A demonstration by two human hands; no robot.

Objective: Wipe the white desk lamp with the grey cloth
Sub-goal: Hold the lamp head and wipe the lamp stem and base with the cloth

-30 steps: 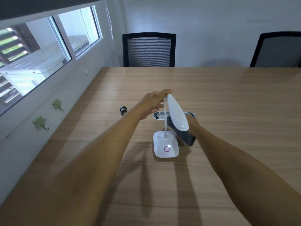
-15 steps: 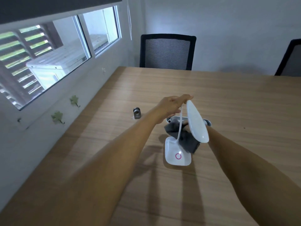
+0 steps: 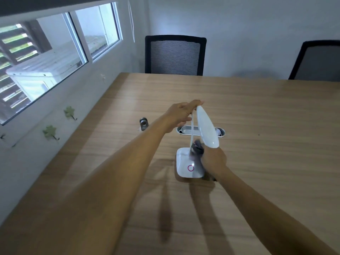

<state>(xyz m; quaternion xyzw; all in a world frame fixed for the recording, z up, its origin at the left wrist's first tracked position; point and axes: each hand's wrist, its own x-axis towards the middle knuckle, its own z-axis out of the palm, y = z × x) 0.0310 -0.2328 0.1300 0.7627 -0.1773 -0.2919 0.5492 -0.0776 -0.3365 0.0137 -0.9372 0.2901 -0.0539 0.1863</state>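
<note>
The white desk lamp [image 3: 207, 128] stands on the wooden table, its square base bearing a pink ring. My left hand [image 3: 181, 114] grips the top end of the lamp's long oval head. My right hand [image 3: 213, 159] holds the bunched grey cloth [image 3: 197, 147] against the thin neck, just above the base and under the lower tip of the head. Most of the cloth is hidden by my fingers and the lamp.
A metal-rimmed cable slot [image 3: 184, 130] is set into the table [image 3: 266, 144] behind the lamp. A small dark metal object [image 3: 143, 123] stands to the left. Two black mesh chairs [image 3: 174, 55] stand at the far edge. Wall with windows runs along the left.
My right hand has brought the cloth from behind the lamp head down to the neck near the base. My left hand keeps its hold on the head. The camera shifted slightly.
</note>
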